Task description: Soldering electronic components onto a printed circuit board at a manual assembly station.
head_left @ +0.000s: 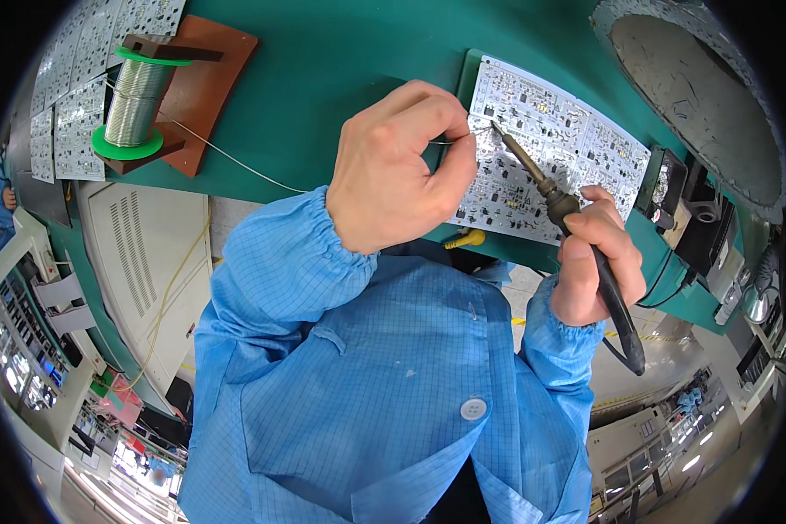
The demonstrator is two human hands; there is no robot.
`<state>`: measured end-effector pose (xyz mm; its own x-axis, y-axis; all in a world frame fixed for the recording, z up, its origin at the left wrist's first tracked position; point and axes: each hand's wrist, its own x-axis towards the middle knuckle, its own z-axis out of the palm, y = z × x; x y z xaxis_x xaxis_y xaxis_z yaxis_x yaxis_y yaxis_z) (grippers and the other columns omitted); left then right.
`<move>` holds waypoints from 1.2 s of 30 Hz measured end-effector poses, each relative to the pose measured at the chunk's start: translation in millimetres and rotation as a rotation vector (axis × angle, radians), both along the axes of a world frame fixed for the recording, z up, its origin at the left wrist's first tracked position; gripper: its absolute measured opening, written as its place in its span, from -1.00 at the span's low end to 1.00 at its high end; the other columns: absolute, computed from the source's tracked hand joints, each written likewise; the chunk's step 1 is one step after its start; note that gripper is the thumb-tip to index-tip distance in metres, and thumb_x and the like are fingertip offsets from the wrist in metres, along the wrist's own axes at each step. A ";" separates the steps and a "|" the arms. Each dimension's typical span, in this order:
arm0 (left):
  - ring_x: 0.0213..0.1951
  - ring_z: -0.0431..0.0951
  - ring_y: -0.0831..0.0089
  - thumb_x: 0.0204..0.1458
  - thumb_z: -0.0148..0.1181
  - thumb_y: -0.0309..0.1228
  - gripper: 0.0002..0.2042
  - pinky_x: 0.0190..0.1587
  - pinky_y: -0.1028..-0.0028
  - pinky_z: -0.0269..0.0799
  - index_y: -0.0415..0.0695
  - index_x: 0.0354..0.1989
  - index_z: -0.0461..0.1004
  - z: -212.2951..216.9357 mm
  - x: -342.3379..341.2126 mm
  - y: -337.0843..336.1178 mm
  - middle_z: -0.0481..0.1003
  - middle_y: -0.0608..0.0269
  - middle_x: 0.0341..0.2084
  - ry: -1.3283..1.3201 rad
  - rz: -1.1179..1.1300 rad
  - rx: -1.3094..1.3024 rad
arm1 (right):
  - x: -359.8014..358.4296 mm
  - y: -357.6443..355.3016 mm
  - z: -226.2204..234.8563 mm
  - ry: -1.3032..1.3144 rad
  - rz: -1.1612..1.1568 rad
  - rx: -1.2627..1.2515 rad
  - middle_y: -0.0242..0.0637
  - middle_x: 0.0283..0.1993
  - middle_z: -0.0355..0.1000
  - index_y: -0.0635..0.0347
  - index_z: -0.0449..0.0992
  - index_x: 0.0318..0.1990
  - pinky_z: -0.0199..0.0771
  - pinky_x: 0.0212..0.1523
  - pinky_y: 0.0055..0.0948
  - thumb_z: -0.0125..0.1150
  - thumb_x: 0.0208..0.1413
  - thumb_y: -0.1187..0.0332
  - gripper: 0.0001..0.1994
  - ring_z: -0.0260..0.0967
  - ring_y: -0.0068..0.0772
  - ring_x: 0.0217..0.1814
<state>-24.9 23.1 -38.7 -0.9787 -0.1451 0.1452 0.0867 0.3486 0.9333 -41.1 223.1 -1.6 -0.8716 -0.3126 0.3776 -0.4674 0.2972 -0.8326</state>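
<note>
A white circuit board panel (541, 131) with many small dark parts lies on the green mat. My right hand (598, 258) grips a soldering iron (548, 188) by its black handle, the tip resting at or just above the panel's left part. Beside that tip, my left hand (402, 162) pinches solder wire (240, 163) between thumb and forefinger, its end close to the iron. The wire trails left behind my wrist to a green-flanged spool (137, 103) on a brown stand (208, 96). Whether wire and tip touch, I cannot tell.
More circuit board panels (80, 122) lie at the far left. A round grey-rimmed object (690, 96) stands at the far right, above a black iron holder (668, 185). A yellow plug (467, 238) sits by the mat's front edge (506, 244). Black cable (664, 293) hangs at right.
</note>
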 end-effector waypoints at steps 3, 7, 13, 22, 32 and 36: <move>-0.73 0.15 0.77 -0.15 0.17 -0.61 -0.97 -0.70 0.67 0.04 -0.25 -0.52 0.45 -0.9 -0.4 -0.1 0.50 0.26 -0.40 -0.001 0.001 0.014 | -0.9 -1.5 -0.1 0.003 0.009 -0.011 -0.25 -0.64 0.36 0.32 0.48 -0.45 0.34 -0.16 -0.15 0.13 -0.26 0.53 -0.87 0.27 -0.36 -0.59; -0.73 0.14 0.79 -0.15 0.17 -0.62 -0.97 -0.70 0.67 0.04 -0.25 -0.52 0.45 -2.0 -0.2 -0.8 0.50 0.26 -0.40 -0.006 0.002 0.037 | -1.9 -2.5 -0.3 0.009 0.014 -0.009 -0.25 -0.63 0.36 0.31 0.48 -0.45 0.34 -0.16 -0.15 0.14 -0.23 0.51 -0.88 0.27 -0.36 -0.59; -0.71 0.14 0.83 -0.14 0.16 -0.64 -0.97 -0.69 0.71 0.03 -0.26 -0.51 0.45 0.6 0.5 -2.8 0.50 0.27 -0.39 -0.008 0.011 0.098 | -0.3 1.8 -0.5 0.046 -0.049 -0.046 -0.25 -0.63 0.36 0.31 0.46 -0.46 0.33 -0.17 -0.12 0.16 -0.18 0.46 -0.89 0.25 -0.38 -0.59; -0.68 0.21 0.82 -0.15 0.17 -0.65 -0.95 -0.68 0.70 0.05 -0.25 -0.50 0.47 3.4 -8.0 -6.9 0.50 0.29 -0.41 0.026 0.020 0.071 | -3.0 2.8 1.4 -0.011 -0.085 -0.105 -0.25 -0.63 0.36 0.32 0.46 -0.46 0.32 -0.17 -0.11 0.16 -0.15 0.44 -0.89 0.25 -0.39 -0.59; -0.64 0.28 0.72 -0.19 0.18 -0.65 -0.94 -0.64 0.65 0.13 -0.25 -0.51 0.47 -1.5 -7.5 -6.8 0.50 0.27 -0.43 0.048 -0.032 0.005 | -5.1 -2.4 2.7 -0.042 0.026 -0.007 -0.31 -0.67 0.24 0.35 0.43 -0.44 0.26 -0.06 -0.03 0.09 -0.19 0.45 -0.85 0.11 -0.47 -0.57; -0.61 0.35 0.60 -0.21 0.18 -0.63 -0.95 -0.60 0.59 0.21 -0.24 -0.53 0.47 2.5 -7.2 -7.0 0.50 0.24 -0.46 0.019 -0.010 0.012 | -4.9 -1.7 3.3 -0.046 0.015 -0.013 -0.30 -0.66 0.26 0.35 0.44 -0.43 0.25 -0.04 -0.02 0.10 -0.16 0.43 -0.85 0.14 -0.46 -0.55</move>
